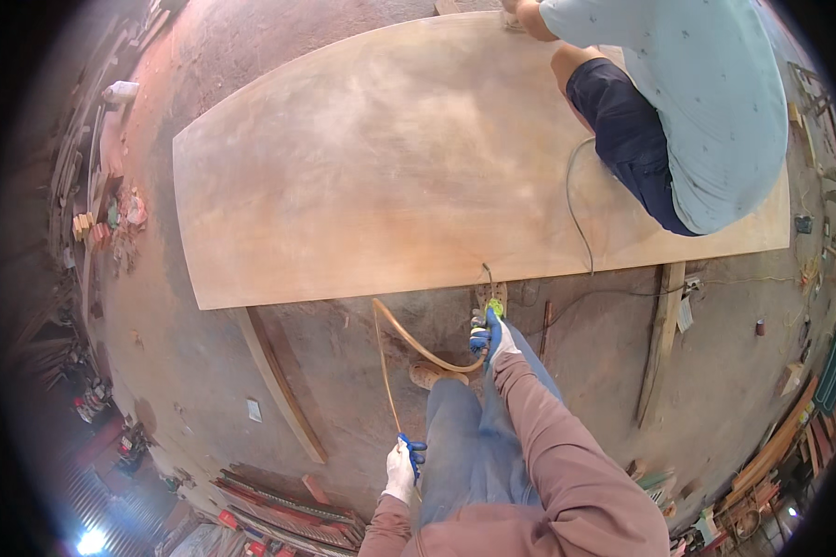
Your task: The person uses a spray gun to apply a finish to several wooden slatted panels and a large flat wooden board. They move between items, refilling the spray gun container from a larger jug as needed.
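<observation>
My right hand [494, 339], in a white and blue glove, is wrapped round an air blow gun [495, 305] with a bright green part. Its thin, bent nozzle points at the near edge of a large pale wooden panel [362, 204]. From the gun a yellow-brown hose [427, 354] loops out to the left and runs down to my left hand [402, 467]. That hand, gloved the same way, is closed on the hose beside my left leg.
Across the panel's right side a person in a light blue shirt [729, 111] bends over it. A grey cord [576, 204] lies on the panel. Wooden beams [283, 385] [661, 343] stick out from under its near edge. Stacked strips [288, 520] lie at lower left.
</observation>
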Available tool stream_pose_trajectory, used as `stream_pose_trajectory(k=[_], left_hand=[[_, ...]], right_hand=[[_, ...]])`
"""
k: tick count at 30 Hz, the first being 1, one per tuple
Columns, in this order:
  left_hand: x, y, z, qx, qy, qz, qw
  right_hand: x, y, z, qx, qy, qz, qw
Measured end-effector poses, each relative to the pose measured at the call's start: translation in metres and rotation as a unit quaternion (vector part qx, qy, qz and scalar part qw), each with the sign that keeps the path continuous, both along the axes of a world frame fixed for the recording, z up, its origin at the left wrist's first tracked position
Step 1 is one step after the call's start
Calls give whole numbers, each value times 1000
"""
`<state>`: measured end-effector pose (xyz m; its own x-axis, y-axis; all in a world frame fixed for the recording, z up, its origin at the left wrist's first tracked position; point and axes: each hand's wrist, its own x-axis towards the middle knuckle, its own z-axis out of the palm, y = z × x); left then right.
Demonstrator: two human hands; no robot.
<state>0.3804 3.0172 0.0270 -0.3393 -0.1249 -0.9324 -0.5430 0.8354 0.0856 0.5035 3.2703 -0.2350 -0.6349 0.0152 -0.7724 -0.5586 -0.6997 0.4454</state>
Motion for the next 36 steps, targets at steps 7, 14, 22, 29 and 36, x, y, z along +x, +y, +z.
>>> stream_pose_trajectory(k=[7, 14, 22, 29, 36], left_hand=[[-7, 15, 6, 1, 21, 51, 998], [-7, 35, -2, 23, 5, 61, 998], [-2, 26, 6, 11, 9, 88, 996], [-3, 16, -1, 38, 5, 88, 995], [-23, 22, -6, 73, 12, 23, 997]], right_hand=[[-50, 41, 31, 83, -51, 100, 990], [-149, 190, -6, 167, 0, 57, 984], [-206, 326, 36, 447, -207, 256, 831], [-72, 214, 50, 314, -52, 322, 892], [131, 63, 11, 39, -230, -26, 972]])
